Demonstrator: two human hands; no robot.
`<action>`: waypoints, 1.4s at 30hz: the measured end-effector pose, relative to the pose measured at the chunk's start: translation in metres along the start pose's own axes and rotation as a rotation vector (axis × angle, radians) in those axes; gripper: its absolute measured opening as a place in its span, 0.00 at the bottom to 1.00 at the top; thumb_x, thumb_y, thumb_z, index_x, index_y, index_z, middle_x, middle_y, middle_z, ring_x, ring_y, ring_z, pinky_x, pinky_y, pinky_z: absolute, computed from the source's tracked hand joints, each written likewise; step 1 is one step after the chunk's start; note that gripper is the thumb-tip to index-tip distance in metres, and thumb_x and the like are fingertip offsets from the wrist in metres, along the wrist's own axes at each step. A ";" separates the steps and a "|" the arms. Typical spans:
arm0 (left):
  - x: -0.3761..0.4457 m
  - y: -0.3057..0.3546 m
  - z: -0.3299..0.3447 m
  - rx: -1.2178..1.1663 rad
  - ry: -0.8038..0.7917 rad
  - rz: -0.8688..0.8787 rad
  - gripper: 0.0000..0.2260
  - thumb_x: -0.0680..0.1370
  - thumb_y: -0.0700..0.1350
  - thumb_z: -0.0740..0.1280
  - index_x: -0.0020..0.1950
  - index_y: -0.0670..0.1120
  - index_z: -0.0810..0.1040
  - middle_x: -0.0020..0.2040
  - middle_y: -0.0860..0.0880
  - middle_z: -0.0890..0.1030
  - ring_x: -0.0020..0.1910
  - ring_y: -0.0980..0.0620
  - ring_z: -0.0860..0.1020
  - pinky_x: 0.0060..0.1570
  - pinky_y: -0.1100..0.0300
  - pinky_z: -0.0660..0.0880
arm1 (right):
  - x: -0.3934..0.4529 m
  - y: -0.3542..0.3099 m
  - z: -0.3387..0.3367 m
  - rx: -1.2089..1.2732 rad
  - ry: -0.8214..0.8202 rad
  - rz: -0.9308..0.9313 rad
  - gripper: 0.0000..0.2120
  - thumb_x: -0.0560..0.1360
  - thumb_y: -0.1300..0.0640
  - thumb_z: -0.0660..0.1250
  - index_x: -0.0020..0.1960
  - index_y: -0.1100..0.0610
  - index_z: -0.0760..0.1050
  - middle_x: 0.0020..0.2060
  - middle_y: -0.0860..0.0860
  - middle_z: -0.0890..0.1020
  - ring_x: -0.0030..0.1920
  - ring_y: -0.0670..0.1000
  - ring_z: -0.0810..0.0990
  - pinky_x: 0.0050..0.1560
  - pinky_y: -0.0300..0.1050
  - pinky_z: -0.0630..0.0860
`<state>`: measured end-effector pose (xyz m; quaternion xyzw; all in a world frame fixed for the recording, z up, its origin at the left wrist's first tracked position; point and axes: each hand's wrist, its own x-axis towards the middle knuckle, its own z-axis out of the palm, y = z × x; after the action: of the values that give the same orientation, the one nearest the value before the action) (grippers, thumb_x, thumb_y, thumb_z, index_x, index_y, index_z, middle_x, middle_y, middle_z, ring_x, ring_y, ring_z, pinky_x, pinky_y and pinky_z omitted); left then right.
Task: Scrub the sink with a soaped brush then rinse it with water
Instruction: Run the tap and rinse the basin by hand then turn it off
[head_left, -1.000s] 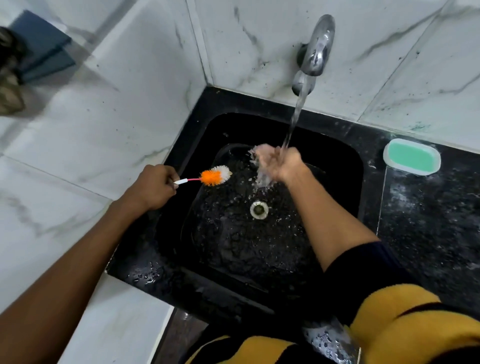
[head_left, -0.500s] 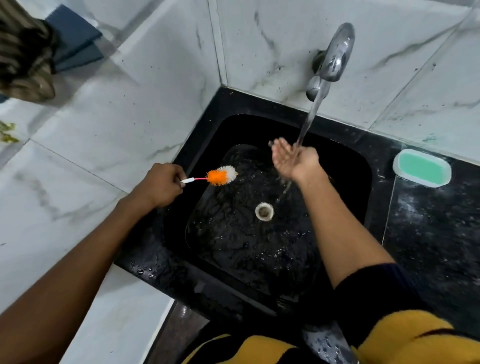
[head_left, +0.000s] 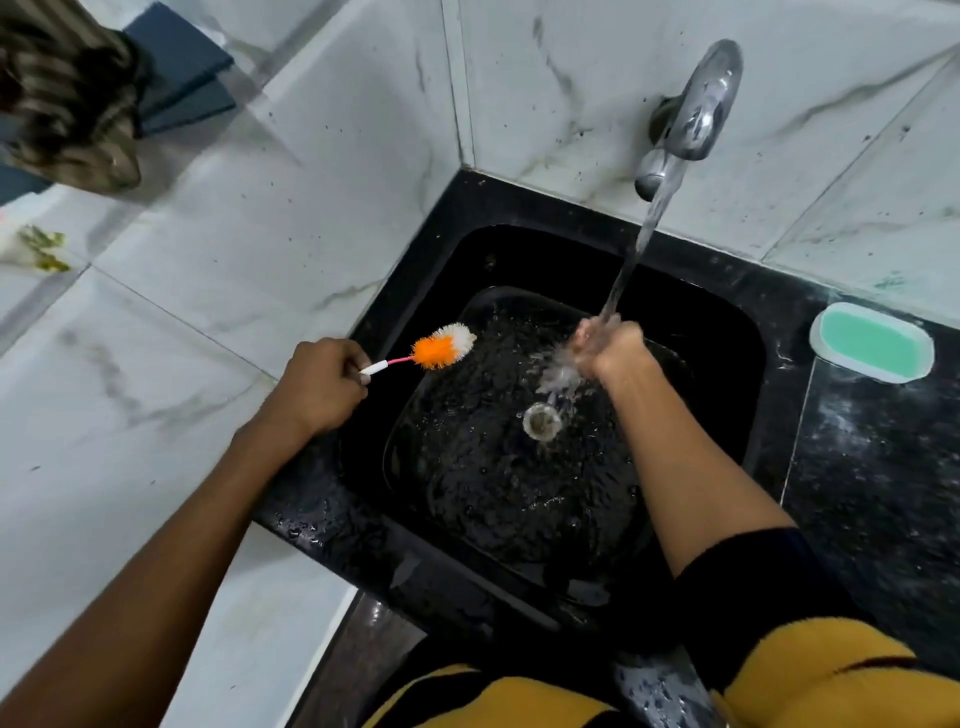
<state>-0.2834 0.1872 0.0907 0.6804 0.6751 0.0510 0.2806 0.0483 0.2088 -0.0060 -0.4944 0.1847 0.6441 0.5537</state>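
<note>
A black sink (head_left: 727, 332) sits in a dark stone counter, wet inside, with a round metal drain (head_left: 542, 421) at its middle. A chrome tap (head_left: 696, 111) on the back wall pours a stream of water (head_left: 636, 254) into the basin. My right hand (head_left: 608, 345) is under that stream with its fingers curled, holding nothing, and water splashes off it. My left hand (head_left: 319, 387) grips the white handle of a small brush (head_left: 441, 351) with orange and white bristles, held over the sink's left rim.
A white dish with green soap (head_left: 872, 343) lies on the counter right of the sink. White marble tiles cover the wall behind and the surface to the left. Striped cloth (head_left: 67, 98) hangs at the top left.
My right hand has gone from an open palm beside the stream to curled fingers directly under it. The left hand keeps the brush at about the same spot.
</note>
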 end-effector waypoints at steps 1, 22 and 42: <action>-0.006 -0.002 0.002 -0.025 0.023 -0.024 0.07 0.75 0.34 0.68 0.47 0.44 0.83 0.36 0.46 0.84 0.40 0.48 0.82 0.39 0.61 0.74 | 0.003 -0.005 0.004 0.005 -0.009 -0.039 0.22 0.84 0.52 0.44 0.43 0.57 0.73 0.34 0.53 0.78 0.33 0.50 0.78 0.31 0.37 0.72; -0.071 -0.021 0.043 -0.633 0.190 -0.227 0.05 0.78 0.37 0.68 0.46 0.45 0.83 0.33 0.50 0.84 0.27 0.55 0.72 0.31 0.62 0.71 | 0.009 0.047 -0.014 -0.064 -0.137 -0.044 0.27 0.84 0.50 0.44 0.30 0.54 0.65 0.23 0.50 0.64 0.25 0.49 0.60 0.25 0.41 0.59; -0.081 -0.021 0.052 -0.600 0.150 -0.204 0.05 0.79 0.36 0.68 0.48 0.43 0.82 0.36 0.48 0.84 0.27 0.57 0.73 0.30 0.66 0.72 | 0.001 0.043 -0.049 -0.164 -0.046 0.098 0.15 0.80 0.62 0.52 0.40 0.61 0.74 0.30 0.53 0.78 0.32 0.49 0.75 0.34 0.39 0.72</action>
<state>-0.2855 0.0925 0.0628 0.4904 0.7135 0.2695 0.4216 0.0312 0.1573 -0.0423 -0.5137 0.1427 0.6946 0.4830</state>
